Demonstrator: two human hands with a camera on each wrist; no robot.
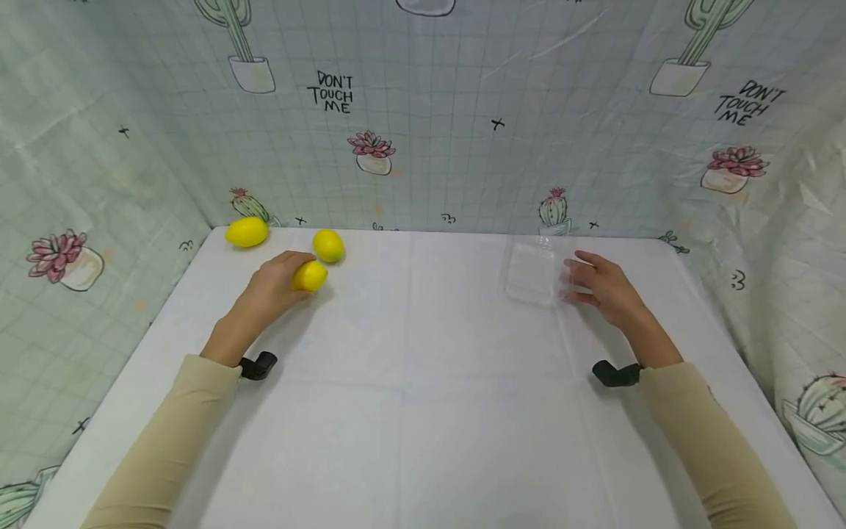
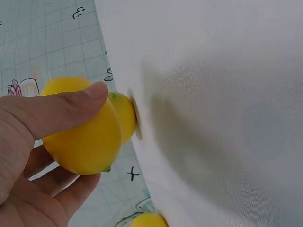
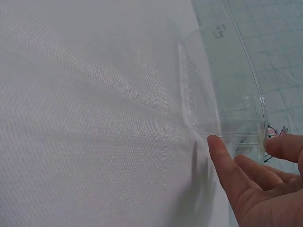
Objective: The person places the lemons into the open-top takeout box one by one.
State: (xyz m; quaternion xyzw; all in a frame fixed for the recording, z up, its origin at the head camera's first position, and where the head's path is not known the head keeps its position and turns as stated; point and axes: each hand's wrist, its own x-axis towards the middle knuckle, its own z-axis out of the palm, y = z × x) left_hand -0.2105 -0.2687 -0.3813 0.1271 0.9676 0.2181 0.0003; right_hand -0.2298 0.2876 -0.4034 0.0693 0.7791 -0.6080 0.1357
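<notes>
Seen from the head: left hand point(image 1: 274, 283) curled round a glossy yellow lemon point(image 1: 310, 275) at the far-left of the white counter point(image 1: 423, 382), long axis running left-right and poking out past the fingertips; two more lemons point(image 1: 328, 245) point(image 1: 247, 231) just beyond; right hand point(image 1: 604, 288) pinching the near-right edge of a clear plastic tray point(image 1: 532, 272).

Up close at the left wrist: thumb point(image 2: 61, 111) laid across the smooth lemon point(image 2: 87, 137), fingers cupped beneath.

At the right wrist: thumb point(image 3: 225, 163) against the transparent tray point(image 3: 227, 94) rim, fingers behind it.
</notes>
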